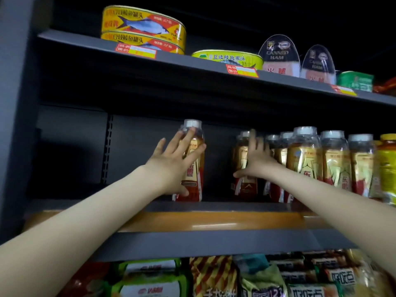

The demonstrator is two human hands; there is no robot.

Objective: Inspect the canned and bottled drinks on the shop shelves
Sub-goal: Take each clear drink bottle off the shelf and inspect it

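Note:
On the middle shelf (214, 205) stands a lone amber drink bottle (194, 168) with a white cap and a gold and red label. My left hand (173, 161) wraps around its left side, fingers spread over the neck and label. To the right, a row of the same bottles (310, 163) stands upright. My right hand (257, 157) lies flat against the leftmost bottle of that row (243, 159), fingers pointing up and thumb stretched left, not closed around it. A yellow bottle (387, 168) ends the row at the far right.
The top shelf (192, 63) carries yellow fish tins (143, 28), a green-yellow tin (229, 58), canned ham packs (278, 56) and a green tin (354, 81). Below, snack packets (214, 277) fill the lowest shelf. The left part of the middle shelf is dark and bare.

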